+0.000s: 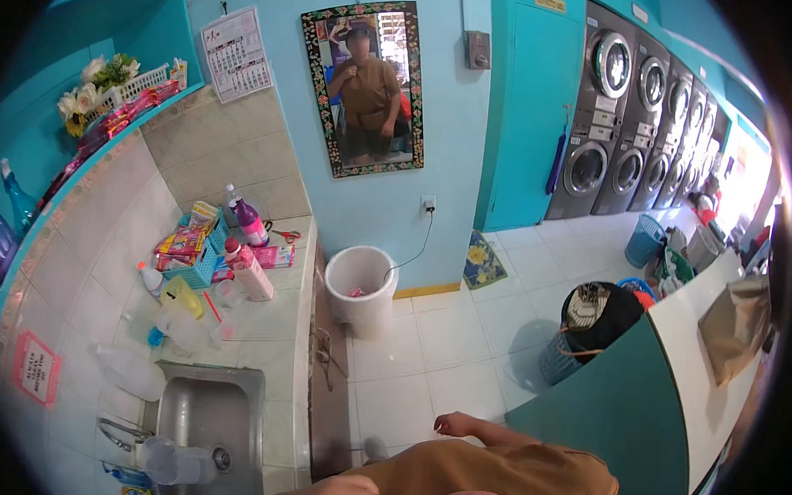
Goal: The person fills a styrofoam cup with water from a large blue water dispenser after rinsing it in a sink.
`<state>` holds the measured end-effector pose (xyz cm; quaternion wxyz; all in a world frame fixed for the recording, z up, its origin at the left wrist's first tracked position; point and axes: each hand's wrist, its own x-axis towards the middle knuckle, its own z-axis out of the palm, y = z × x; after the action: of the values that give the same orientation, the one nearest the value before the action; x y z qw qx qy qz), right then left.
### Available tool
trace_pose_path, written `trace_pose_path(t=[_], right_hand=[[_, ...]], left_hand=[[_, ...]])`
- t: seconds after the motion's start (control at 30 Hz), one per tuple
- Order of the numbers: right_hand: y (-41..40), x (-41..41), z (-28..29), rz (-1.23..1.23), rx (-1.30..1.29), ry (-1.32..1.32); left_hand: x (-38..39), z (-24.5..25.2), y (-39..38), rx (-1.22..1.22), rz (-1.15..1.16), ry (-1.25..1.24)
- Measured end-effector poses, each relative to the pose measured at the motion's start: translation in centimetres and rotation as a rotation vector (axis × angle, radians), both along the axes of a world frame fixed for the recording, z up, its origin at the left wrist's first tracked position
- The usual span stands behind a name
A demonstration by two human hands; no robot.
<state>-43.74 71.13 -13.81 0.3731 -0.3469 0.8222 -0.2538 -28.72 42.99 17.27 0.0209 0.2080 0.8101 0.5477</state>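
My left hand is at the bottom edge, raised against the chest of the brown shirt; its fingers are partly cut off. My right hand hangs at my side above the tiled floor, loosely curled with nothing visible in it. The framed wall mirror shows one hand near the collar and the other hanging down. To the left, a clear plastic pitcher lies in the steel sink. On the tiled counter stand a pink bottle, a purple bottle, scissors and a blue basket of sachets.
A white bin stands beside the counter. A teal-sided counter with a paper bag is at the right, near a full laundry basket. Stacked front-loading machines line the wall beyond a teal door. A floor mat lies near it.
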Motion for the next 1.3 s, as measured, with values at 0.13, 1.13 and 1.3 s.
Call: trace_pose_path(t=[0.13,1.13,1.3], right_hand=[[2.2,-3.7,-2.5,-0.126,0.065,-0.027],[28.7,-27.3,-2.8,-1.283,0.236,0.128],[32.0,-35.9,0.0,-1.375,0.030,0.208]], left_hand=[[-5.7,5.3,0.9,0.160,-0.559,0.323],[-56.1,16.1,30.1,0.511,-1.884,-0.503],[-65.3,12.9,36.8,0.793,-2.033,-0.460]])
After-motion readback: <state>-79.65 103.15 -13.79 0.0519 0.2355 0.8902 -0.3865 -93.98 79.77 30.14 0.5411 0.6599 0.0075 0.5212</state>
